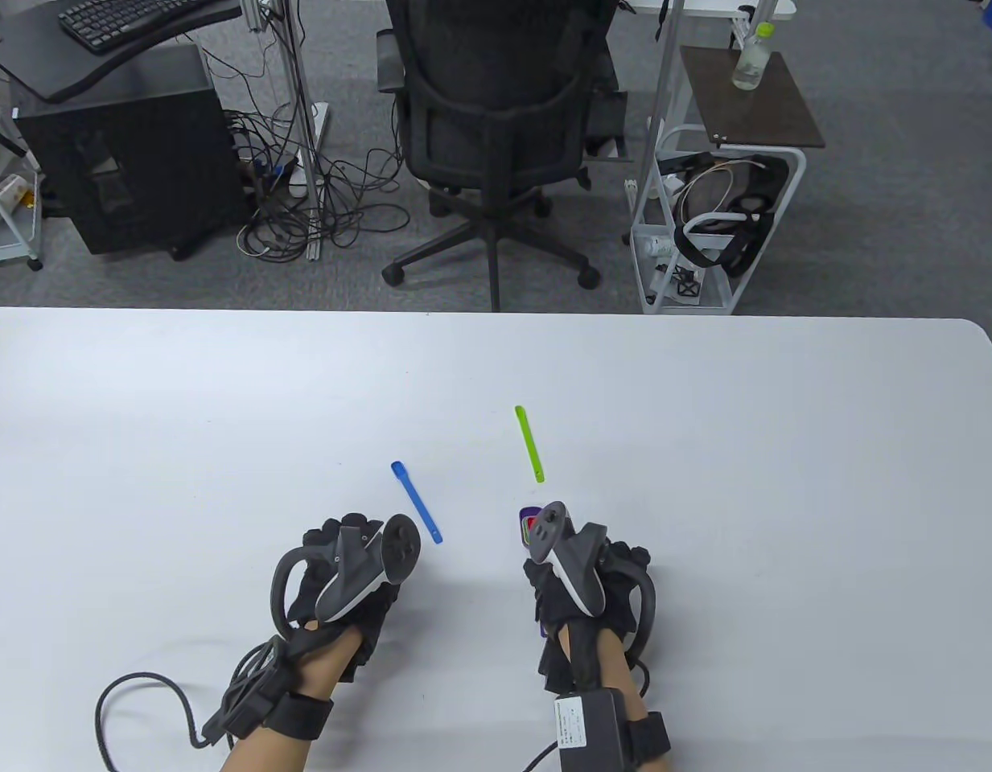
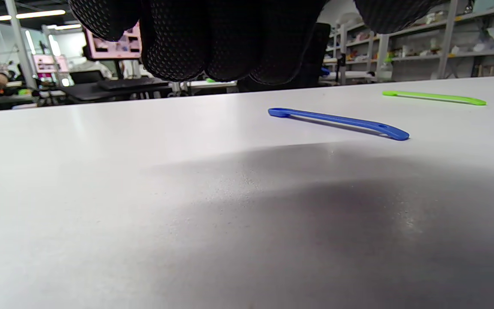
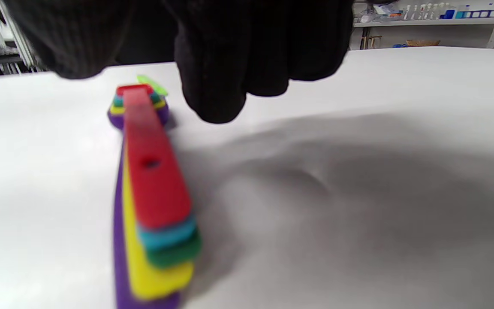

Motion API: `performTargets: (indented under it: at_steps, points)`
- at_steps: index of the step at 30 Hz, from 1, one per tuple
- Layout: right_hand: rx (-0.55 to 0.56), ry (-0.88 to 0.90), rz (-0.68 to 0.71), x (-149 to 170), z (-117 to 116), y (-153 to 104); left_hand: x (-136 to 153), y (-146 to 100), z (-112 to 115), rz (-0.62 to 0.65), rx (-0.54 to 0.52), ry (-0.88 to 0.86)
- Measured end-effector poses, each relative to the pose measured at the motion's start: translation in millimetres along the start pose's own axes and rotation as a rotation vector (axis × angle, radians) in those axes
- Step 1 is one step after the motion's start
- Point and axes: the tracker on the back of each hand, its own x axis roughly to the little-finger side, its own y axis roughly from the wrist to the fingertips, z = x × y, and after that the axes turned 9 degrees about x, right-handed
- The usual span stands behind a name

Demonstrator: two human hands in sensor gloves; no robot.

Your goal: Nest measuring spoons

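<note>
A stack of nested measuring spoons (image 3: 150, 180), purple at the bottom, then yellow, green, teal and red on top, lies flat on the white table. In the table view only its bowl end (image 1: 528, 524) shows beside the right tracker. My right hand (image 1: 616, 560) hovers over the stack with its fingers (image 3: 212, 64) curled above it and holds nothing. A blue spoon (image 1: 416, 501) lies alone just right of my left hand (image 1: 359, 535), which is empty, its fingers (image 2: 212, 38) curled above the table. A lime green spoon (image 1: 530, 443) lies beyond the stack.
The white table (image 1: 785, 450) reaches its far edge well past the spoons. A black office chair (image 1: 496, 121) and a wire cart (image 1: 717, 225) stand on the floor beyond it. A cable (image 1: 142, 691) trails from my left wrist.
</note>
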Motion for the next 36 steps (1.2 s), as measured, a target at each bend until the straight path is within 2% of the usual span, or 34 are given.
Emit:
performTargets:
  at_steps: [3, 7, 10, 15, 18, 21, 29, 36]
  points:
    - [0.053, 0.042, -0.031, 14, 8, 6, 2, 0, 0, -0.004, 0.005, -0.002]
    - [0.148, -0.012, -0.100, 42, 15, 18, 5, 1, 1, -0.013, 0.013, -0.009]
    - [0.127, 0.006, -0.127, 55, 9, 26, 7, 2, 1, -0.015, 0.013, -0.017]
    - [0.050, -0.060, -0.169, 66, -5, 33, 15, 7, -4, -0.051, 0.029, -0.080]
    - [-0.007, -0.025, -0.209, 72, -3, 34, 22, 23, -8, -0.143, 0.062, -0.196]
    - [0.009, 0.023, -0.213, 76, 0, 34, 21, 39, -12, -0.201, 0.138, -0.246]
    - [-0.036, 0.092, -0.201, 79, 1, 35, -12, 74, -21, -0.306, 0.172, -0.219]
    - [-0.057, 0.121, -0.188, 80, 0, 37, -55, 102, -11, -0.332, 0.192, -0.017]
